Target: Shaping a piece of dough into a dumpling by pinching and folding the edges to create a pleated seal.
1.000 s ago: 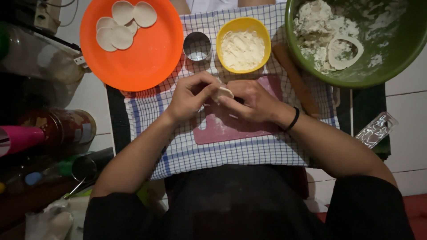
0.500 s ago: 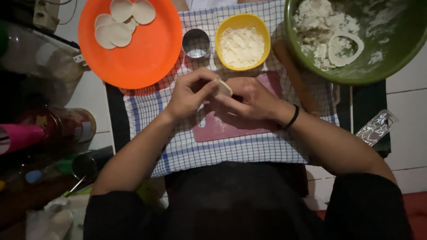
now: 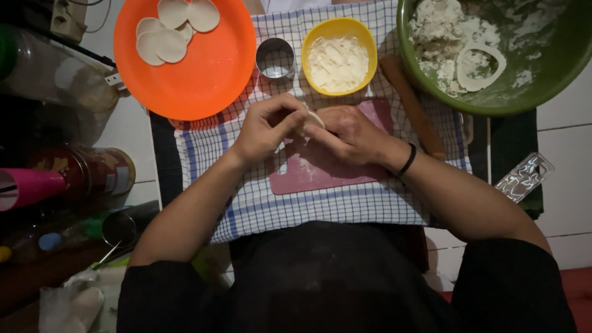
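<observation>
Pale dough piece (image 3: 312, 118) mostly hidden betw. left hand (image 3: 266, 126) and right hand (image 3: 349, 132); grip on it can't be made out. Big green plastic bowl (image 3: 555, 68) and round orange plate (image 3: 203, 74) cut off by top edge.

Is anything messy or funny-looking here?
A little. The green bowl has flour and dough scraps smeared up its inside, plus a dough ring with its middle cut out. Both hands, left hand and right hand, pinch a dough piece.
</observation>
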